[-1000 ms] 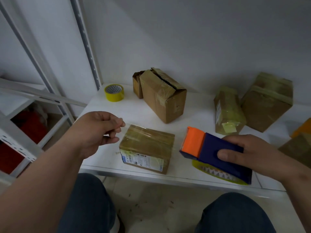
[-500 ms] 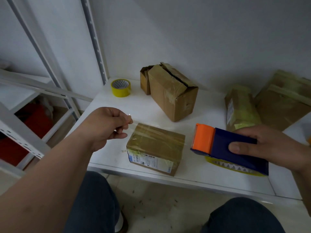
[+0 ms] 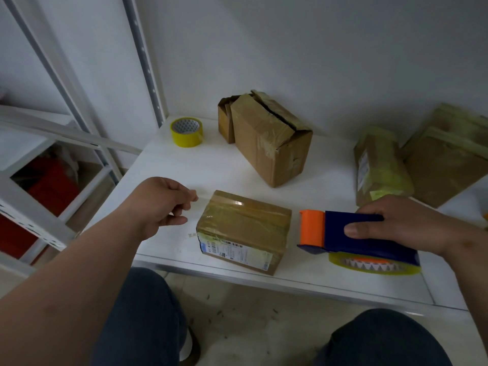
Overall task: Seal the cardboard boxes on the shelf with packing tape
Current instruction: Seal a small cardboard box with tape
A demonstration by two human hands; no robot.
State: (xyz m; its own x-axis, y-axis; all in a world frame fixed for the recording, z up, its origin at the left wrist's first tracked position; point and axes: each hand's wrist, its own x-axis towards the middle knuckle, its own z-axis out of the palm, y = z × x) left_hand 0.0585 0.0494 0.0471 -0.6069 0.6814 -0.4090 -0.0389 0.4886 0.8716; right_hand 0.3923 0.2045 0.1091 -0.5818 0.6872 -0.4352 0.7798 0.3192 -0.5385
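A small cardboard box (image 3: 244, 228) with a printed label lies near the front edge of the white shelf (image 3: 169, 165). Just left of it, my left hand (image 3: 161, 204) pinches the free end of a clear tape strip (image 3: 204, 199) that stretches over the box top. To the box's right, my right hand (image 3: 404, 223) grips a blue and orange tape dispenser (image 3: 340, 233) loaded with a yellowish roll (image 3: 375, 268). The dispenser's orange end faces the box.
A larger box (image 3: 269, 143) with a split top stands behind, a smaller carton (image 3: 225, 122) beside it. A yellow tape roll (image 3: 187, 132) sits at the back left. Two taped parcels (image 3: 380, 165) (image 3: 446, 159) lie at the right. Metal shelf posts (image 3: 144, 59) rise left.
The view has shifted, so everything sits further right and lower. My left hand still pinches the tape end left of the box; the dispenser stays to the box's right.
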